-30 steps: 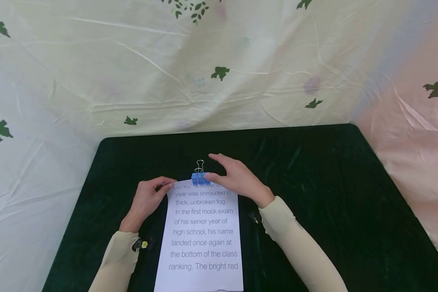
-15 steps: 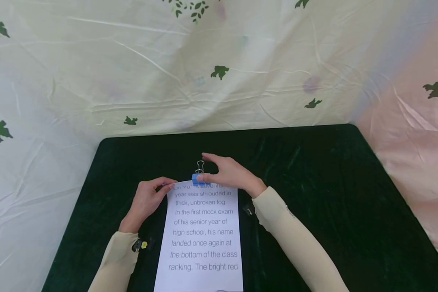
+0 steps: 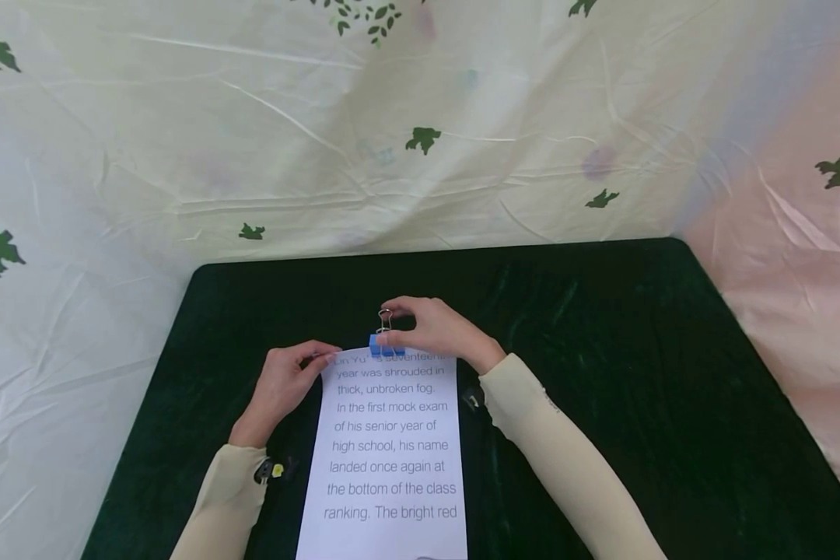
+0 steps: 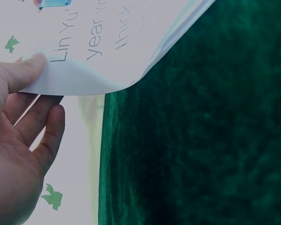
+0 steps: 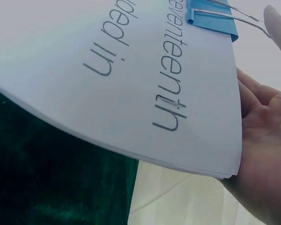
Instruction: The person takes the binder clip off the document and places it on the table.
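A stack of white paper (image 3: 392, 467) printed with large text has its top edge raised and curved. At the middle of that edge sits a blue binder clip (image 3: 374, 342), its silver wire handles showing. My left hand (image 3: 283, 381) pinches the top left corner, thumb (image 4: 30, 70) on the printed side and fingers behind. My right hand (image 3: 437, 330) holds the clip between thumb and index finger, the index curled at the upper wire handle. In the right wrist view the thumb meets the handle ends, and the other fingers lie partly hidden behind the paper.
Under the paper lies a table with a dark green velvet cover (image 3: 602, 389). A pale curtain (image 3: 287, 117) with green bird shapes hangs behind and on both sides. Small dark wrist devices show at both cuffs.
My right hand has moved left onto the binder clip, and its index finger has curled in to the wire handle. The left hand and the paper have stayed put.
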Demonstrator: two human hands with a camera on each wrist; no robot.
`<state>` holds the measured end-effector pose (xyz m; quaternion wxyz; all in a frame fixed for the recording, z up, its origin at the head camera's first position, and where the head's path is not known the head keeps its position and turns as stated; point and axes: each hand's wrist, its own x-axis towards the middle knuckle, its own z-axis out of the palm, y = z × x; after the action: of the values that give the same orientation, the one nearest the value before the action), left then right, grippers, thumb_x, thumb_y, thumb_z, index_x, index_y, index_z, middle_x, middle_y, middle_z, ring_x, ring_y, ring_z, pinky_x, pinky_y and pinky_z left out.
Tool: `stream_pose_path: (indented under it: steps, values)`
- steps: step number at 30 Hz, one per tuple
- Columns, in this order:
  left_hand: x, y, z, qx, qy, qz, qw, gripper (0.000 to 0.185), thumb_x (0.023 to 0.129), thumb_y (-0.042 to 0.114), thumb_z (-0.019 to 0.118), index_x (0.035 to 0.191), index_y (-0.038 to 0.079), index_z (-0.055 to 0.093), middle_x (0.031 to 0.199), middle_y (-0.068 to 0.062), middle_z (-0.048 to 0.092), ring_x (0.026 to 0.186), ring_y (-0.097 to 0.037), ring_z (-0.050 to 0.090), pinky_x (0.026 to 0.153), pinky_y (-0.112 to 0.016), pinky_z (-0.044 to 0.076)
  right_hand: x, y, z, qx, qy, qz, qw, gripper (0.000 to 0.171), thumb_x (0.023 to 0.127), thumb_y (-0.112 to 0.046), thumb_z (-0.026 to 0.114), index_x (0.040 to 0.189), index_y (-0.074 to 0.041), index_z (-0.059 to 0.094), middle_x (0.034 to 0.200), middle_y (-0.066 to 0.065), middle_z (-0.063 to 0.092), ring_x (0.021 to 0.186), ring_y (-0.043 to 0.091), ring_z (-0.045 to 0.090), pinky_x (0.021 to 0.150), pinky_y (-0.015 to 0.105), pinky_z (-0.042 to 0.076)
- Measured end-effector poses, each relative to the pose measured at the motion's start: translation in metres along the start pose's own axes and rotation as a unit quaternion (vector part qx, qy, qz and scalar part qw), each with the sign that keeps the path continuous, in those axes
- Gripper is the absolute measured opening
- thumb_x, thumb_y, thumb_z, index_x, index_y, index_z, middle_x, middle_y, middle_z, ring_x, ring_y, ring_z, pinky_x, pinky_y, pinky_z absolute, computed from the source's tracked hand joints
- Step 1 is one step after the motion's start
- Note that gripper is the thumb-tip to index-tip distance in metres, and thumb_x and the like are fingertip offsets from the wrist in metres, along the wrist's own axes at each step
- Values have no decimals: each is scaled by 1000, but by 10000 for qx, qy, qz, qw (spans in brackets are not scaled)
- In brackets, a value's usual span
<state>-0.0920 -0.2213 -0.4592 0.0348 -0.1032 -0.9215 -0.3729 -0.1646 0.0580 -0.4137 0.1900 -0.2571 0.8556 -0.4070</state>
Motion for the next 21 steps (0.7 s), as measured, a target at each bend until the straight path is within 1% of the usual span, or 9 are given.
stream_pose_path:
  steps: [7, 11, 17, 21]
  values:
    - [2, -3, 0, 30, -59, -36, 10000, 16, 101, 10, 68, 113, 11, 78, 109, -9, 77, 76, -16, 62, 63, -28, 43, 2, 0, 2, 142, 115, -200, 9996, 59, 94, -42, 77, 142, -15, 58, 130, -2, 69, 118, 16, 62, 103, 39, 47]
    - [4, -4, 0, 53, -76, -13, 10000, 16, 101, 10, 68, 113, 11, 78, 109, -9, 77, 78, -17, 62, 64, -29, 43, 1, 0, 5, 267, 178, -309, 9990, 56, 93, -37, 78, 140, -13, 59, 124, -4, 71, 113, 15, 64, 100, 38, 48]
    - [6, -5, -1, 64, -65, -14, 10000, 16, 101, 10, 68, 113, 11, 78, 110, -10, 77, 79, -18, 63, 64, -29, 44, 1, 0, 10, 300, 340, -411, 9981, 53, 94, -33, 79, 139, -13, 60, 123, -2, 71, 109, 15, 64, 97, 37, 49]
    - [8, -6, -1, 55, -81, -14, 10000, 16, 101, 10, 68, 114, 10, 78, 110, -10, 77, 79, -18, 63, 64, -29, 44, 0, -1, 13, 274, 463, -434, 9976, 50, 94, -31, 78, 138, -14, 61, 124, -2, 71, 111, 14, 65, 101, 38, 48]
